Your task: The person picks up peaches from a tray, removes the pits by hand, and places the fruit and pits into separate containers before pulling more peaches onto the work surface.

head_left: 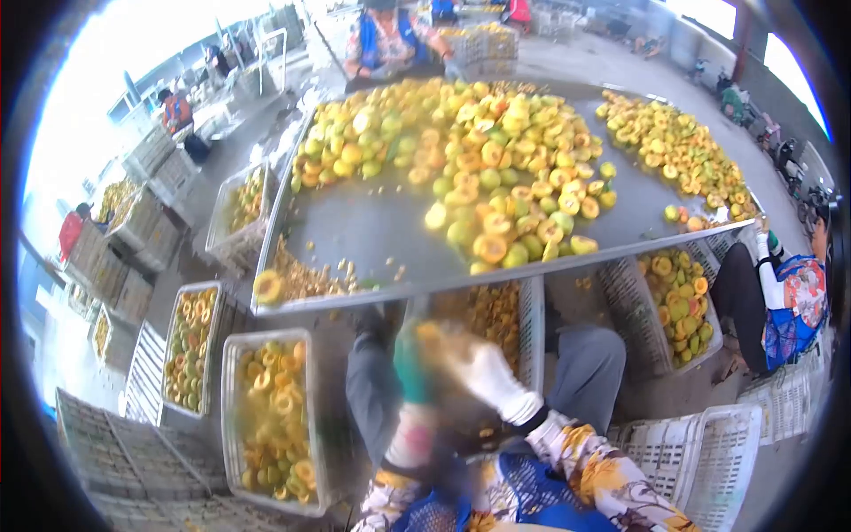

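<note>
My left hand (424, 341), above a green cuff, and my right hand (470, 355), in a white glove or sleeve, are close together below the near edge of the metal table (355, 226). Both are smeared by motion, so their fingers and anything between them cannot be made out. Just beyond is a crate of loose brownish-orange pieces (495, 324), partly hidden by my hands. On the table lies a big heap of yellow-green, peach-like fruit (496, 168), many of them halved with hollow centres. Small brown pits (306, 277) are scattered at the left near corner, beside one fruit half (267, 286).
To my left stand a crate of fruit halves (270, 412) and another fruit crate (191, 350). At right are a fruit crate (681, 306) and pale crates (709, 461). One co-worker (789, 310) sits at right; another (390, 44) is across the table. A second heap (678, 151) lies far right.
</note>
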The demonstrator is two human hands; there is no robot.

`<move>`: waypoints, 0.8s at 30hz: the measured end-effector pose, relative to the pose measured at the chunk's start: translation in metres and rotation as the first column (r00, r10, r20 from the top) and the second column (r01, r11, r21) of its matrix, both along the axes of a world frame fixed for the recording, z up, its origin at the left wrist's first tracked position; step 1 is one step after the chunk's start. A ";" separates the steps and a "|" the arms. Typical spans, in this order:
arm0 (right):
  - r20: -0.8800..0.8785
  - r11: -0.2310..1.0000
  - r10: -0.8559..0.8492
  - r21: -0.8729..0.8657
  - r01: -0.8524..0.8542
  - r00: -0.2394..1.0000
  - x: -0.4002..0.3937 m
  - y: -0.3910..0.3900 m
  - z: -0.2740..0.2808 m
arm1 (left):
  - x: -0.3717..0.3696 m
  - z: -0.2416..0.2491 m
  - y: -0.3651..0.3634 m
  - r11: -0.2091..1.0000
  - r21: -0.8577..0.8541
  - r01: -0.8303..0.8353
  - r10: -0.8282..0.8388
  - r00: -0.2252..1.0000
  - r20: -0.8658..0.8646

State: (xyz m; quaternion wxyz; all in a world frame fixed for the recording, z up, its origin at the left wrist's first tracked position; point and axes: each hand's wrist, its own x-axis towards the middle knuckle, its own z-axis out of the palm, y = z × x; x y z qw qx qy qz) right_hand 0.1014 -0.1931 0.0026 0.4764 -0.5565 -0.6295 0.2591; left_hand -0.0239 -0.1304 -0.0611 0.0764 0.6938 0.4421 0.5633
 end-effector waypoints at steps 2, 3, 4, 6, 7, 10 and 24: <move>0.033 0.979 -0.117 -0.165 0.121 0.993 0.022 -0.011 0.004 | -0.001 0.044 -0.009 0.611 -0.170 0.773 0.178 0.075 0.981; 0.101 0.967 -0.118 -0.214 0.137 0.988 0.031 -0.016 -0.006 | -0.005 0.054 -0.014 0.582 -0.178 0.794 0.180 0.088 0.980; 0.164 0.953 -0.123 -0.254 0.163 0.979 0.033 -0.017 -0.016 | -0.009 0.061 -0.016 0.546 -0.184 0.818 0.174 0.104 0.979; 0.123 0.986 -0.073 -0.141 0.090 0.990 0.013 -0.028 0.012 | -0.010 0.061 -0.016 0.495 -0.161 0.854 0.164 0.090 0.982; 0.190 0.990 -0.049 -0.119 0.072 0.980 0.002 -0.030 0.018 | -0.008 0.056 -0.017 0.482 -0.137 0.866 0.165 0.064 0.984; 0.296 0.990 -0.058 -0.106 0.094 0.953 -0.018 -0.028 0.011 | 0.003 0.067 -0.025 0.517 -0.187 0.835 0.268 0.050 0.962; -0.028 0.924 0.100 -0.369 -0.103 0.995 -0.017 -0.011 -0.014 | 0.011 0.030 -0.023 0.768 -0.446 0.459 0.158 0.539 0.827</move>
